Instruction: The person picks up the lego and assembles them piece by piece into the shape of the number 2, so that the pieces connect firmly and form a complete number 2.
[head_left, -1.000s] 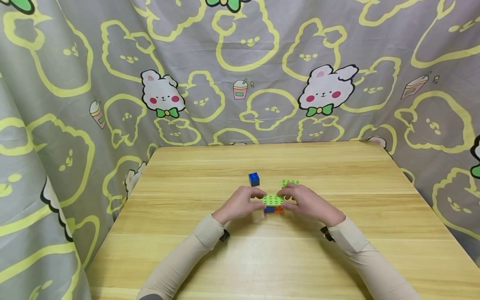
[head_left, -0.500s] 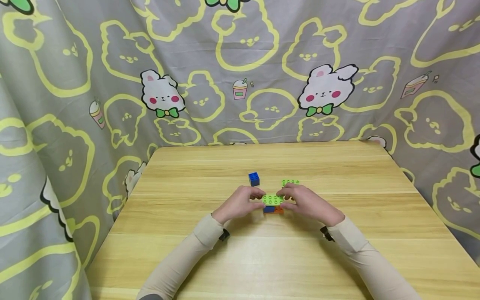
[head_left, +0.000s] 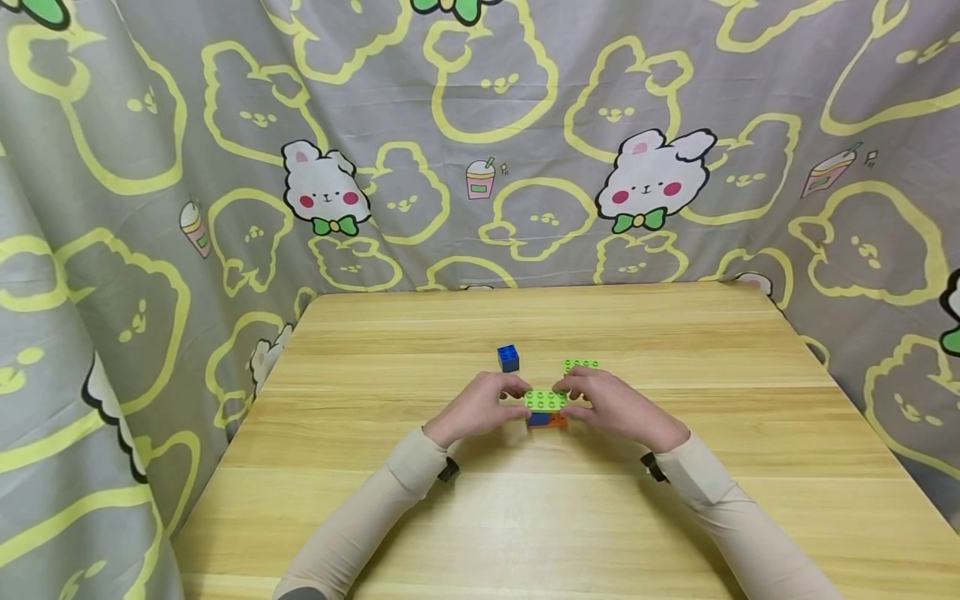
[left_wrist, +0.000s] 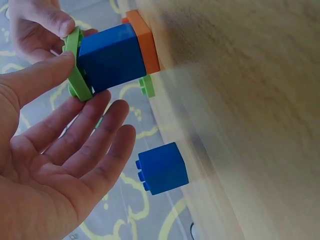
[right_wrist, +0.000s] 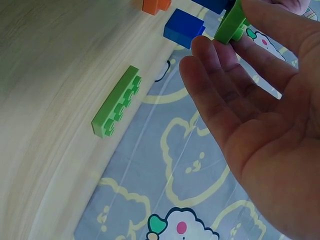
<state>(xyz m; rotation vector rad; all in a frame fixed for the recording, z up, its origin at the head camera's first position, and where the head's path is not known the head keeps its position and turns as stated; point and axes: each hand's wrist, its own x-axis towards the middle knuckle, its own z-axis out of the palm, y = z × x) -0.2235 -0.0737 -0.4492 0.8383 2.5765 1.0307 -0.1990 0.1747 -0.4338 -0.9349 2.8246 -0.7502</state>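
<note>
Between both hands is a flat light-green building brick (head_left: 546, 401), studs up. My left hand (head_left: 480, 407) pinches its left end between thumb and fingers, and my right hand (head_left: 611, 404) pinches the right end. Right under it is a blue brick (left_wrist: 112, 57), which stands on the left part of a flat orange brick (left_wrist: 142, 42) on the table. In the left wrist view the green brick lies slightly askew to the blue one, with a narrow gap at the near end. The remaining fingers of both hands extend loosely behind the stack.
A loose blue brick (head_left: 507, 358) stands on the wooden table (head_left: 510, 533) behind my left hand. Another flat green brick (right_wrist: 116, 102) lies behind my right hand, partly hidden by it in the head view. A patterned grey curtain (head_left: 405, 108) surrounds the table's back and sides.
The green brick and the stack have shifted very slightly to the left. Both hands keep the same grip, and the loose bricks have not moved.
</note>
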